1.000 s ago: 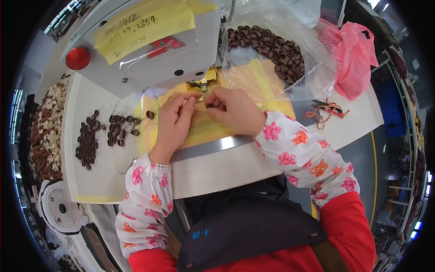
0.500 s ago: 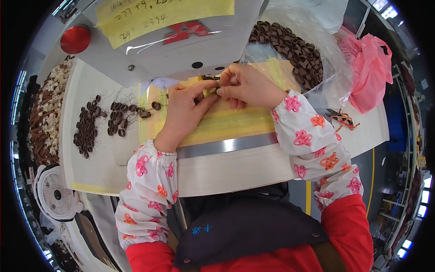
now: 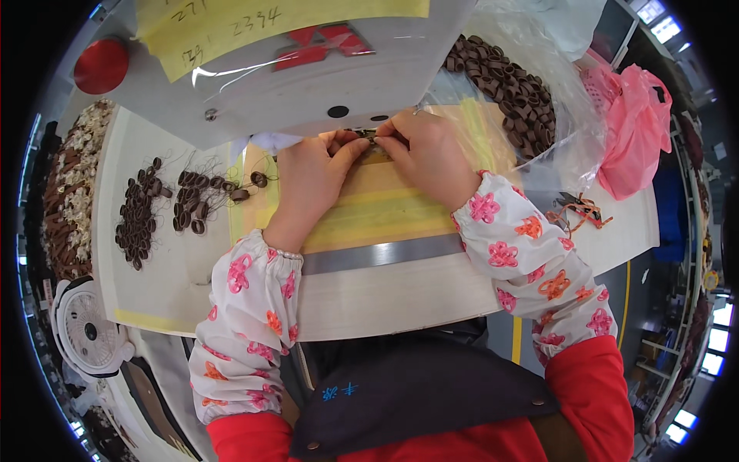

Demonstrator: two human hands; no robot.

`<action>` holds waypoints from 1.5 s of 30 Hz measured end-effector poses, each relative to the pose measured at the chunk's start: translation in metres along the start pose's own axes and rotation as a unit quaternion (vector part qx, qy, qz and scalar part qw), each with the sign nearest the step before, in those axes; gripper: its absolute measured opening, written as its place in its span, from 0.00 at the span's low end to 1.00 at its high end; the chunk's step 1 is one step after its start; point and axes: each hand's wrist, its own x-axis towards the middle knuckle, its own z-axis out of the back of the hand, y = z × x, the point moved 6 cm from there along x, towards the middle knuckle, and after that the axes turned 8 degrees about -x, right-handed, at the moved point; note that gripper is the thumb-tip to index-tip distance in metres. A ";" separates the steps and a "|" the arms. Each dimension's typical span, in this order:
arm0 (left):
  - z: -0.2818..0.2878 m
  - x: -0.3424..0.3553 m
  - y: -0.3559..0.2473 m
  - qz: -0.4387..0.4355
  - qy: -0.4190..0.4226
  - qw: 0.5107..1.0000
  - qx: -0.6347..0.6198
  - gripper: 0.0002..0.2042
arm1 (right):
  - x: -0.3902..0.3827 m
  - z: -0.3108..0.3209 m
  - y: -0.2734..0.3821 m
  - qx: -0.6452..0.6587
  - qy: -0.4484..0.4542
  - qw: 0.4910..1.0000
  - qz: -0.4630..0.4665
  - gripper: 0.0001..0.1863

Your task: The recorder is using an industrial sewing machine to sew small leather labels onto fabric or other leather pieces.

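Head view: left hand (image 3: 314, 171) and right hand (image 3: 433, 154) nearly meet by the sewing machine (image 3: 254, 100) — I can't tell whether they grip anything; brown loops (image 3: 137, 221) lie left on the bench (image 3: 385, 302), right amid clear plastic (image 3: 576, 100).

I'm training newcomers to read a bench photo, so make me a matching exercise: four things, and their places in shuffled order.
1. pink bag
2. brown rings with threads
3. red button
4. fan

A. on the grey machine
B. beside the table's left edge
C. right of the clear plastic
D. on the table, left of the left hand

Pairs: 1-C, 2-D, 3-A, 4-B
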 end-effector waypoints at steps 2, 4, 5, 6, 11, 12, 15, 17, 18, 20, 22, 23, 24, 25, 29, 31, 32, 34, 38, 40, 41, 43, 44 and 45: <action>-0.001 0.000 0.001 0.009 0.001 1.000 -0.013 0.12 | -0.001 0.000 0.000 -0.003 0.001 1.000 -0.002 0.04; -0.001 0.000 0.001 0.018 0.005 1.000 -0.019 0.12 | -0.001 0.000 0.000 -0.005 0.001 1.000 -0.002 0.04; -0.001 0.000 0.001 0.018 0.005 1.000 -0.020 0.12 | -0.001 0.000 0.000 -0.006 0.000 1.000 -0.003 0.04; -0.001 0.000 0.001 0.018 0.004 1.000 -0.021 0.12 | -0.001 0.000 0.001 -0.007 0.000 1.000 -0.003 0.04; -0.002 0.003 0.007 0.001 -0.009 1.000 -0.023 0.11 | -0.001 0.000 0.001 -0.019 -0.001 1.000 0.001 0.04; -0.002 0.004 0.008 0.000 -0.008 1.000 -0.024 0.11 | -0.001 -0.001 0.001 -0.021 -0.002 1.000 0.003 0.04; -0.001 0.005 0.008 -0.003 -0.010 1.000 -0.027 0.11 | 0.000 -0.001 0.003 -0.033 0.002 0.999 -0.002 0.04; -0.001 0.004 0.008 -0.006 -0.010 1.000 -0.027 0.11 | 0.001 0.000 0.003 -0.041 0.008 0.999 -0.004 0.04; -0.002 0.004 0.007 -0.010 -0.011 1.000 -0.025 0.11 | 0.001 0.000 0.003 -0.045 0.010 0.999 -0.005 0.04; -0.003 0.005 0.008 0.000 -0.006 1.000 -0.017 0.12 | 0.001 -0.002 0.000 -0.053 0.019 0.998 -0.011 0.05; -0.001 0.005 0.006 0.025 0.000 1.000 -0.004 0.12 | 0.003 -0.001 0.000 -0.066 0.031 0.997 -0.019 0.05; -0.001 0.005 0.005 0.021 0.001 1.000 0.000 0.13 | 0.003 0.000 0.001 -0.073 0.040 0.996 -0.026 0.05; -0.001 0.004 0.007 0.018 0.002 1.000 0.007 0.13 | 0.003 -0.001 0.001 -0.078 0.048 0.995 -0.033 0.06; -0.001 0.004 0.007 0.016 0.003 1.000 0.014 0.13 | 0.004 0.000 0.002 -0.080 0.046 0.995 -0.030 0.06; 0.002 0.003 0.008 0.007 -0.013 1.000 0.010 0.13 | 0.007 -0.002 0.004 -0.079 0.057 0.995 -0.027 0.06; 0.004 0.004 0.017 0.025 -0.022 0.999 -0.014 0.13 | 0.006 -0.003 0.004 -0.066 0.061 0.995 -0.032 0.06; 0.003 0.004 0.016 0.027 -0.016 0.999 -0.012 0.13 | 0.007 -0.004 0.003 -0.054 0.060 0.996 -0.035 0.06; 0.001 0.004 0.014 0.032 -0.002 0.999 -0.006 0.13 | 0.007 -0.004 -0.001 -0.040 0.056 0.997 -0.043 0.06; 0.000 0.005 0.014 0.029 -0.004 1.000 0.001 0.12 | 0.008 -0.002 -0.002 -0.033 0.072 0.995 -0.061 0.06; 0.003 0.003 0.018 0.053 -0.012 0.998 -0.024 0.11 | 0.007 -0.004 -0.001 -0.039 0.082 0.994 -0.065 0.06; 0.003 0.002 0.018 0.042 -0.015 0.999 -0.023 0.11 | 0.007 -0.005 -0.001 -0.047 0.082 0.994 -0.060 0.06; 0.003 0.003 0.015 0.016 -0.020 0.999 -0.022 0.10 | 0.007 -0.005 -0.002 -0.044 0.077 0.994 -0.063 0.06; 0.001 0.004 0.014 0.005 -0.014 1.000 -0.021 0.10 | 0.005 -0.003 -0.006 -0.033 0.072 0.994 -0.071 0.06; -0.002 0.005 0.011 -0.008 -0.011 1.000 -0.022 0.10 | 0.005 -0.002 -0.009 -0.023 0.067 0.995 -0.077 0.06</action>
